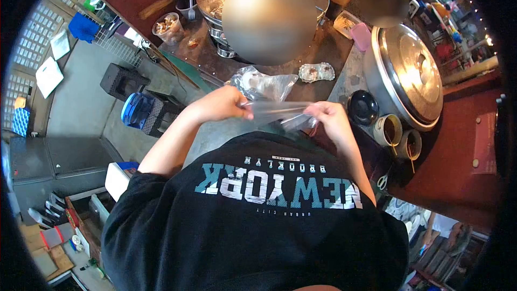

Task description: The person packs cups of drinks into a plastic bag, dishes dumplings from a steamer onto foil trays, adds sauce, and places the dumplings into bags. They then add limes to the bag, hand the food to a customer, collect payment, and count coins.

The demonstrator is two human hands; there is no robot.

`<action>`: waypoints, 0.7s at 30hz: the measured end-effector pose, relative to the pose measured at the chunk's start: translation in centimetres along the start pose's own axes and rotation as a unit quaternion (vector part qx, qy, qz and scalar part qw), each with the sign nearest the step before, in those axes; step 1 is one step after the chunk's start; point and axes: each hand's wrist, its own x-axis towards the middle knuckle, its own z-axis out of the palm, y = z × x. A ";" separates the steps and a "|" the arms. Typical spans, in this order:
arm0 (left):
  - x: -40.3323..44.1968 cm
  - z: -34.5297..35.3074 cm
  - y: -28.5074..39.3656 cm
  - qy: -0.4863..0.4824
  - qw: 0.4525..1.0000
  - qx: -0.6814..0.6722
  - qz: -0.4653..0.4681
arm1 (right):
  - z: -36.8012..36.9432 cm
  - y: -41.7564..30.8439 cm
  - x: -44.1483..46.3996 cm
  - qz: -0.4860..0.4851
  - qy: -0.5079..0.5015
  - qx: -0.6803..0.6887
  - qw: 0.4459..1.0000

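Note:
A clear plastic bag is stretched between my two hands in front of my chest, blurred by motion. My left hand pinches its one end, and my right hand pinches the other. Just beyond, another clear bag with something whitish inside lies at the counter's near edge. To its right rests a small whitish tray with brown bits. Whether the two pieces of plastic are joined cannot be made out.
A large lidded metal pot stands at right, beside a black bowl and two containers of dark liquid. Back left is a plastic tub. Stools stand on the floor at left. Scissors hang at right.

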 end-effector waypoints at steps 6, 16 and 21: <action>2.6 1.5 -1.6 0.167 0.919 -0.357 0.006 | 1.1 0.3 -0.4 -0.219 0.364 -0.064 0.903; 3.9 6.8 3.4 0.054 0.783 -0.610 -0.109 | 6.2 -1.2 -1.4 -0.207 0.030 -0.016 0.978; 2.0 6.0 2.2 0.088 0.673 -0.731 -0.071 | 5.2 -0.9 -1.6 -0.128 0.120 0.209 0.962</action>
